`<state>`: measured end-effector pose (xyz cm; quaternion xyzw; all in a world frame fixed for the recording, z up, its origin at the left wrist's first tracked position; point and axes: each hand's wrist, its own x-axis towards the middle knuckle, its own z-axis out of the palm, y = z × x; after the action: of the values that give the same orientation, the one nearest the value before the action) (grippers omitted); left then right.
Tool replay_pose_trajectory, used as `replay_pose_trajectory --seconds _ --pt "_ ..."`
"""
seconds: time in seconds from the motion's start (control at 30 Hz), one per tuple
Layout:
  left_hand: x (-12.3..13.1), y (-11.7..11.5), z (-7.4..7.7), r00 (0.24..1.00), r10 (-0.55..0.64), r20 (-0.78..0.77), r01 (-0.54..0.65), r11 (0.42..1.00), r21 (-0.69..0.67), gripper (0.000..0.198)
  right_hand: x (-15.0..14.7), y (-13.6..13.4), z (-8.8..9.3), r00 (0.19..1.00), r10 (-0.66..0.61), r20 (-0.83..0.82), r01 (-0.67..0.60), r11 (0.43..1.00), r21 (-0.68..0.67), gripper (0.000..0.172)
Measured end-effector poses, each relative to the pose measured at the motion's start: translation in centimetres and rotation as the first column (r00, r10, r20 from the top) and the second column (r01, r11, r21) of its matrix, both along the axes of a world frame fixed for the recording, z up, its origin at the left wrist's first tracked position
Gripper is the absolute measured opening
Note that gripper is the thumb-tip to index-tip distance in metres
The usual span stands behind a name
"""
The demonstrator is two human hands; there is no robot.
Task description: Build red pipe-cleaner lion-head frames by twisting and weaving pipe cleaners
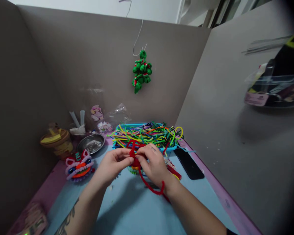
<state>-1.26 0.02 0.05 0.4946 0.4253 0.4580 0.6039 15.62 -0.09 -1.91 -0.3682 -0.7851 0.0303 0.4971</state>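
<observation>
Grey panels bound the blue tabletop; left hand and right hand pinch red stems.

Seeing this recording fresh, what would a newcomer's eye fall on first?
Probably the tangle of multicoloured strands heaped in a blue tray at the back of the table. In front, the left hand and right hand hold a red piece. Above, a green bundle hangs before the grey wall.
</observation>
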Motion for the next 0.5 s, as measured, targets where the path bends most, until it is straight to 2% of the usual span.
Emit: replay_pose_trajectory --seconds 0.13,0.27,0.5 --pt "-0.21 -0.08 0.07 0.997 -0.072 0.002 0.072 0.997 0.006 0.025 0.0 -0.16 0.1 0.999 -0.029 -0.021 0.031 0.997 0.074 0.01" --pt "-0.23 -0.24 0.48 0.992 -0.127 0.008 0.127 0.992 -0.001 0.025 -0.03 -0.19 0.01 0.999 -0.045 0.007 0.044 0.997 0.064 0.01" --pt "0.04 0.01 -0.17 0.998 0.064 -0.029 -0.062 0.996 0.07 0.028 -0.46 -0.51 -0.1 0.997 -0.076 0.019 0.074 0.991 0.11 0.01"
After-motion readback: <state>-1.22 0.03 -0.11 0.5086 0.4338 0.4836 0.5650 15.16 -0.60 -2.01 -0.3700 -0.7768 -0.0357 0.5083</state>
